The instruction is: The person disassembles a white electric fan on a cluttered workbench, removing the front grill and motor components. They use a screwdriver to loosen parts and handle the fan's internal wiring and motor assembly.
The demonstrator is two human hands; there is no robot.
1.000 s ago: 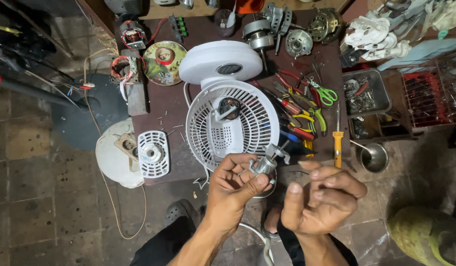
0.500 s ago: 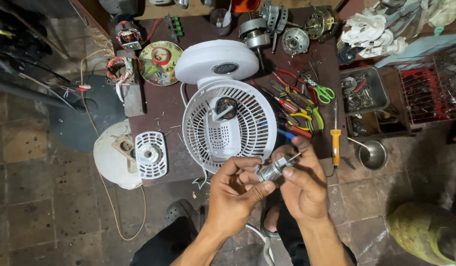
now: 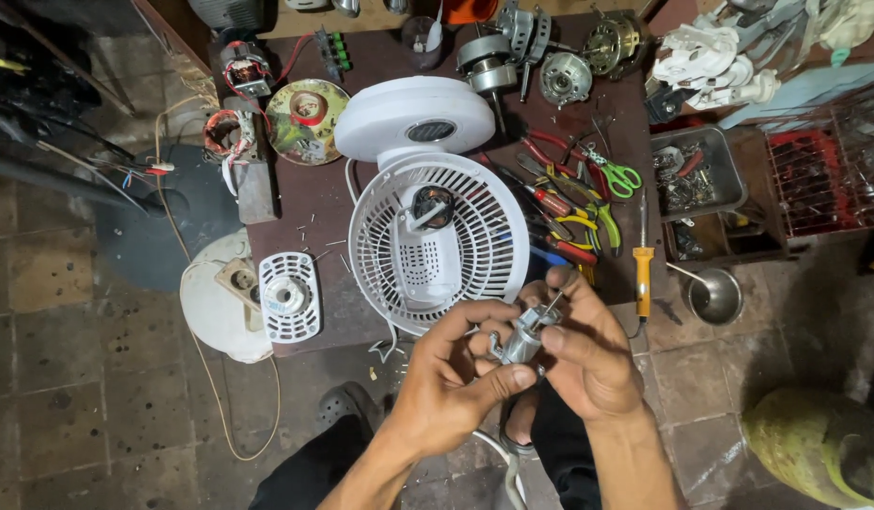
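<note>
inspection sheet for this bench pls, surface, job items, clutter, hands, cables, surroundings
surface: dark red-brown bench top, crowded, small screws scattered
job's things: small metal motor with a thin shaft, held in front of the white fan grille; round white fan base behind it
clutter: pliers and screwdrivers, green-handled scissors, yellow-handled tool, spare motors, metal parts tray
grippers: left hand and right hand both grip the motor
cables: beige cord trailing over the floor
surroundings: tiled floor, metal bowl
</note>
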